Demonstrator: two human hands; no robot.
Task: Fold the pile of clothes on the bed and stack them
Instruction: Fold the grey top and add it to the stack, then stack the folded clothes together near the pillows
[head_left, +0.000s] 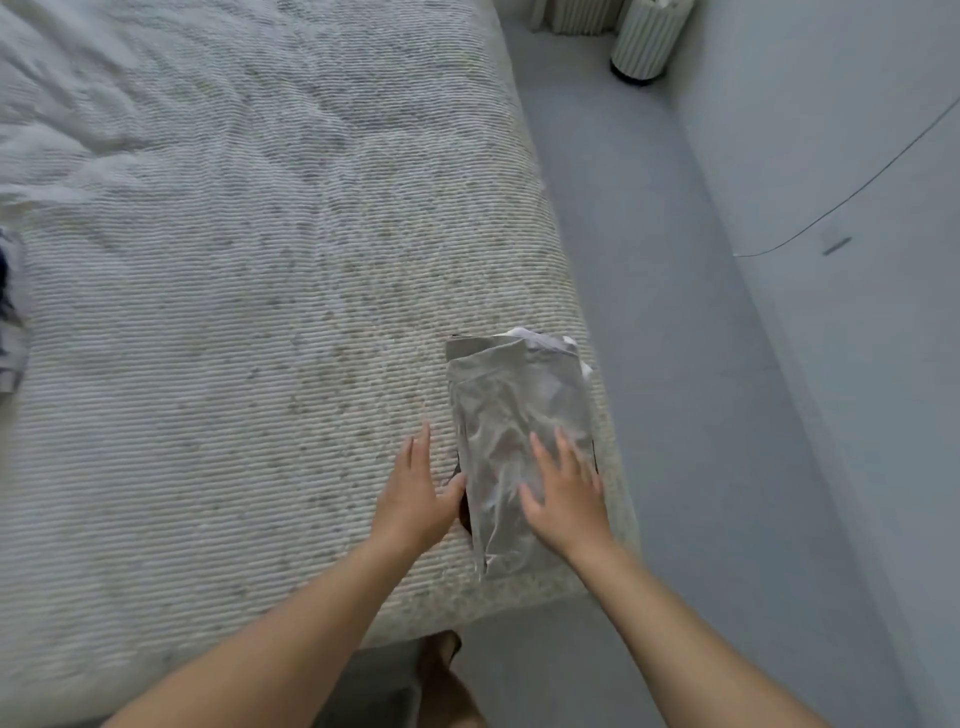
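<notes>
A folded grey garment (511, 410) lies on top of a small stack near the bed's right front corner; a white piece and a dark edge peek out from under it. My right hand (566, 493) rests flat on the garment's near half with fingers spread. My left hand (418, 493) lies on the bedspread beside the stack's left edge, fingers straight, thumb touching the stack's side. At the far left edge of the view sits part of a pile of unfolded clothes (10, 317), grey and dark blue, mostly cut off.
The ribbed, pale bedspread (234, 312) covers the bed; its right edge drops to a grey floor (675, 364). A ribbed white cylinder (647, 39) stands on the floor at the back. A thin cable (857, 192) runs along the wall at right.
</notes>
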